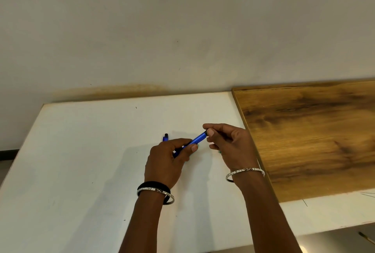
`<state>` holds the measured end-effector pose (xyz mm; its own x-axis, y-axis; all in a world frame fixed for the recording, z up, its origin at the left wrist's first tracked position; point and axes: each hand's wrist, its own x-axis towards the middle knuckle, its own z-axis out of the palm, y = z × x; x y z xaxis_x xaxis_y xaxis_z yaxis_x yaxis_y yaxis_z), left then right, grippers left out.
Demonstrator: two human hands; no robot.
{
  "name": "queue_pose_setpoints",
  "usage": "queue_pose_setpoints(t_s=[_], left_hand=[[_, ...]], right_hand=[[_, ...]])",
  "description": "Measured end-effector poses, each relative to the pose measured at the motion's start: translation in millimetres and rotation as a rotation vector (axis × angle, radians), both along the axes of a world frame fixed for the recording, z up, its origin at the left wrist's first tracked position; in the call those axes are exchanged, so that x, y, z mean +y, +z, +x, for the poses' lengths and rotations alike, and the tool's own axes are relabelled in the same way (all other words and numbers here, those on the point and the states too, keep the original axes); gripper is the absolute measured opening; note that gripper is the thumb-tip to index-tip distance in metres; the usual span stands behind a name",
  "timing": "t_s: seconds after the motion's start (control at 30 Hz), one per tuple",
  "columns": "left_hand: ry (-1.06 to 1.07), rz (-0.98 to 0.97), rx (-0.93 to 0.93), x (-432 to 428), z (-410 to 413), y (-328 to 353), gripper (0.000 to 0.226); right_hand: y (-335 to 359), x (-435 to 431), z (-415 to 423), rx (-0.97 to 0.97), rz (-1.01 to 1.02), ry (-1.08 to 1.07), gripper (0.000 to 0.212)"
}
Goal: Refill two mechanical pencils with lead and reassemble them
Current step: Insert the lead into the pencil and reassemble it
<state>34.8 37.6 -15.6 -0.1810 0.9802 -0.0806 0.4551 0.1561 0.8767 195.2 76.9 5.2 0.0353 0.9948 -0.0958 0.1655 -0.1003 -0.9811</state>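
Observation:
A blue mechanical pencil [197,138] is held slanted above the white table [81,151], its top end up and to the right. My left hand [168,161] grips its lower barrel. My right hand [225,143] pinches the dark cap at its top end between thumb and forefinger. A second blue pencil [165,137] with a black end lies on the table just behind my left hand, mostly hidden by it. Small green bits show under both hands; I cannot tell what they are.
A wooden board [314,137] lies along the table's right side, close to my right wrist. The wall [182,29] stands right behind the table. Bangles are on both wrists. A thin stick [368,237] lies on the floor at the lower right.

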Motion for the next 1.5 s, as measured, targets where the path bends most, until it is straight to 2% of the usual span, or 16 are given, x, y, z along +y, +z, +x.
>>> queue_pose_setpoints(t_s=[0.1, 0.27, 0.4, 0.53, 0.67, 0.73, 0.9, 1.0, 1.1, 1.27, 1.5], left_hand=[[0.008, -0.013, 0.010, 0.6, 0.0, 0.9, 0.037], [-0.008, -0.009, 0.001, 0.1, 0.6, 2.7, 0.046], [-0.003, -0.005, 0.003, 0.9, -0.5, 2.0, 0.031], [-0.018, 0.040, -0.053, 0.4, 6.5, 7.1, 0.027], [-0.064, 0.023, -0.094, 0.6, 12.8, 11.3, 0.023], [-0.085, -0.010, -0.184, 0.8, 11.0, 12.3, 0.023], [-0.281, -0.134, -0.400, -1.3, 3.2, 16.7, 0.024], [-0.437, -0.206, -0.521, -4.2, 8.1, 21.8, 0.027], [-0.517, -0.235, -0.544, -5.3, 11.3, 24.7, 0.032], [-0.518, -0.251, -0.574, -6.0, 10.4, 24.3, 0.034], [-0.477, -0.214, -0.631, -7.3, 8.3, 29.5, 0.030]], right_hand=[[2.0, -0.8, 2.5, 0.035, -0.040, 0.024, 0.017], [4.9, -1.9, 3.0, 0.069, -0.085, 0.062, 0.018], [5.9, -2.8, 1.4, 0.146, -0.145, 0.062, 0.018], [4.4, -3.2, -7.0, 0.309, -0.271, 0.027, 0.026], [1.6, -5.1, -16.8, 0.258, -0.248, 0.095, 0.029], [2.0, -3.9, -17.2, 0.366, -0.201, -0.019, 0.031], [6.0, 2.4, -1.8, 0.964, -0.188, -0.237, 0.033], [7.1, 5.0, 6.7, 1.161, -0.211, -0.293, 0.042], [5.9, 3.9, 15.3, 1.320, -0.226, -0.276, 0.051], [2.4, 0.0, 22.2, 1.393, -0.236, -0.216, 0.048], [6.9, 2.3, 25.2, 1.352, -0.205, -0.246, 0.029]])
